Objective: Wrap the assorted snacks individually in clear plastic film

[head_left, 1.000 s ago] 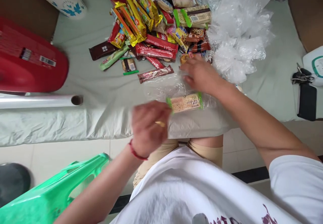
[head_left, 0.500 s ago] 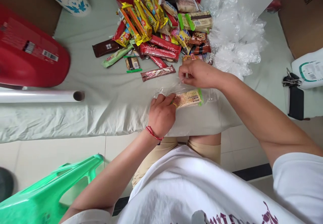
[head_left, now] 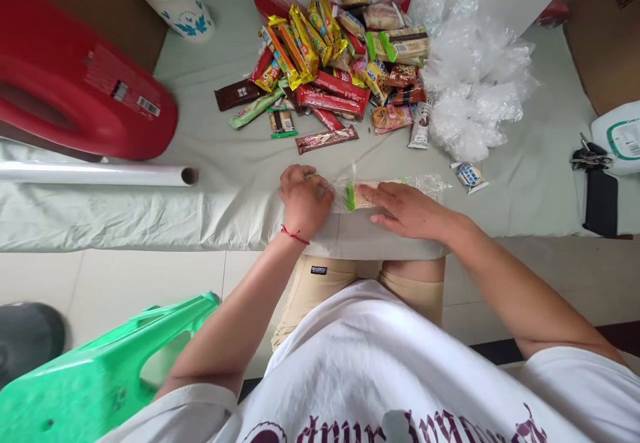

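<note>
A wrapped biscuit pack [head_left: 354,196] with green ends lies near the table's front edge, inside a clear plastic bag [head_left: 434,185]. At the bag's left end is my left hand [head_left: 304,196], its fingers curled down on the plastic; the fingertips are partly hidden. My right hand [head_left: 413,211] rests over the biscuit pack with fingers stretched out flat, covering much of it. Just beyond my hands lies a brown-red wrapped bar [head_left: 327,140]. To the right of my right hand sits a small blue and white packet [head_left: 469,176].
A heap of wrapped snacks [head_left: 333,93] covers the table's middle, with crumpled clear plastic bags [head_left: 470,76] beside it. On the left are a red jug [head_left: 110,96], a paper cup [head_left: 175,3] and a plastic film roll [head_left: 100,174]. Keys [head_left: 591,153] lie right. A green stool [head_left: 115,370] stands below.
My left hand has moved off the biscuit pack to the bag's left end. My right hand has come down from the bag's far side onto the pack. The view has shifted slightly.
</note>
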Available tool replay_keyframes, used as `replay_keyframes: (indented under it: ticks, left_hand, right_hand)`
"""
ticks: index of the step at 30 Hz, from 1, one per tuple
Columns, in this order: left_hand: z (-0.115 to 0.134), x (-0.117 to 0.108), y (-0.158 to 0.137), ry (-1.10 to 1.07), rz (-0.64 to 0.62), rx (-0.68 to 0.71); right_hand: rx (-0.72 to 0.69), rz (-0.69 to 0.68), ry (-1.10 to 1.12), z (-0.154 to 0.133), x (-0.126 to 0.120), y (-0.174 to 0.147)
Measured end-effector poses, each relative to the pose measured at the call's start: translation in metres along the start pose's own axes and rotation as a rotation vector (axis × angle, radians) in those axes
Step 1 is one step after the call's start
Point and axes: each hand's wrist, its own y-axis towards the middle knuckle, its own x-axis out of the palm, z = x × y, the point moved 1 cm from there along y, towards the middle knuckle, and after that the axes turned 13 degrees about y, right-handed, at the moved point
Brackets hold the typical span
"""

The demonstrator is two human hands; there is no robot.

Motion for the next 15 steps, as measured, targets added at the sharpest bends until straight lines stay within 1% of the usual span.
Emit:
replay_keyframes:
  ticks: [3, 5, 7, 9, 10, 12, 13, 15]
  left_hand:
    - [-0.002, -0.011, 0.005, -0.129, -0.052, -0.04]
    - [0.002, -0.016, 0.006, -0.304, -0.124, -0.095]
    - [0.013, -0.017, 0.006, -0.485, -0.173, -0.155]
    - [0.031, -0.014, 0.004, -0.555, -0.193, -0.141]
    - [0.042, -0.011, 0.003, -0.536, -0.2, -0.093]
    - [0.064, -0.003, -0.003, -0.388, -0.194, 0.051]
    - [0.073, 0.002, -0.007, -0.279, -0.172, 0.121]
    - [0.084, 0.013, -0.017, -0.065, -0.09, 0.211]
  right_hand:
    - [0.012, -0.052, -0.056, -0.004, -0.001, 0.002]
    - [0.028, -0.057, -0.091, -0.006, 0.0, 0.003]
    - [0.038, -0.048, -0.113, -0.008, 0.004, 0.005]
    - [0.046, -0.026, -0.124, -0.01, 0.009, 0.006]
    - [0.052, -0.01, -0.123, -0.012, 0.011, 0.006]
    - [0.072, 0.042, -0.101, -0.014, 0.015, 0.003]
    - [0.069, 0.068, -0.069, -0.014, 0.015, 0.0]
    - [0.003, 0.096, 0.06, -0.013, 0.011, -0.011]
